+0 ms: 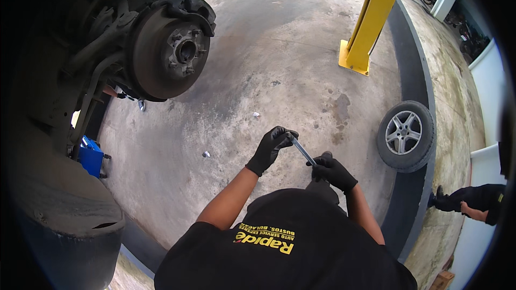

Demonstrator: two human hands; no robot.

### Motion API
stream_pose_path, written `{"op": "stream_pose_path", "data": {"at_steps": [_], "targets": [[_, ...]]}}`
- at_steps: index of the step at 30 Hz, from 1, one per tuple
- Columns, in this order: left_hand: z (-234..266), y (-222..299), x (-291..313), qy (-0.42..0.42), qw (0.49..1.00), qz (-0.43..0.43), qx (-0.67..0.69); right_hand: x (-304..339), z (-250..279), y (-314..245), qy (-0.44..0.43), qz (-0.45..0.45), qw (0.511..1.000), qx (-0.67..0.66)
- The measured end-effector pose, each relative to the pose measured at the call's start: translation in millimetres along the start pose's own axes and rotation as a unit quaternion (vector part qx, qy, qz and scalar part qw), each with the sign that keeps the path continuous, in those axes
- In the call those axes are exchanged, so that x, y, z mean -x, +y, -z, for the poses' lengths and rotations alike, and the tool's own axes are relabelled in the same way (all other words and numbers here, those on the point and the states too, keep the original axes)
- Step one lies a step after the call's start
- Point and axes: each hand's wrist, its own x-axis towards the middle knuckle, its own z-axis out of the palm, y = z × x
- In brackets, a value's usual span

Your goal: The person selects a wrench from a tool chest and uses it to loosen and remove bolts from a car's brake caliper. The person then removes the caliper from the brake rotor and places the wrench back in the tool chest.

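Note:
A slim silver wrench [304,152] is held slantwise between my two black-gloved hands, in front of my body. My left hand [269,149] pinches its upper end. Around its lower end, the fingers of my right hand [333,173] are closed. Both ends of the wrench are partly hidden by the gloves. Up and to the left, well apart from my hands, is a bare brake disc [148,56] with its hub and wheel studs [186,51] showing. A dark caliper [194,13] sits over the disc's upper edge.
The raised vehicle's underside fills the left. A yellow lift post [371,21] stands at upper right. A wheel with tire [404,135] leans by the dark kerb. Small pale bits [206,154] lie on the floor. Another person [473,201] is at far right; a blue cart [91,158] is at left.

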Motion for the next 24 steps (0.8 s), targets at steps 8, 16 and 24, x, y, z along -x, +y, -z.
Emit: {"op": "stream_pose_path", "data": {"at_steps": [8,16,24], "targets": [[-3.5,51.9,-130.9,0.094,0.995,-0.042,-0.018,-166.5,176.7,-119.1,-0.120,0.017,0.970,0.209],[54.8,105.4,-206.8,0.272,0.915,-0.241,0.176,-358.9,136.6,-262.0,-0.246,0.097,0.905,0.333],[176.4,211.5,-270.3,0.292,0.787,-0.424,0.340,-521.4,24.4,-363.6,-0.140,0.480,0.752,0.429]]}}
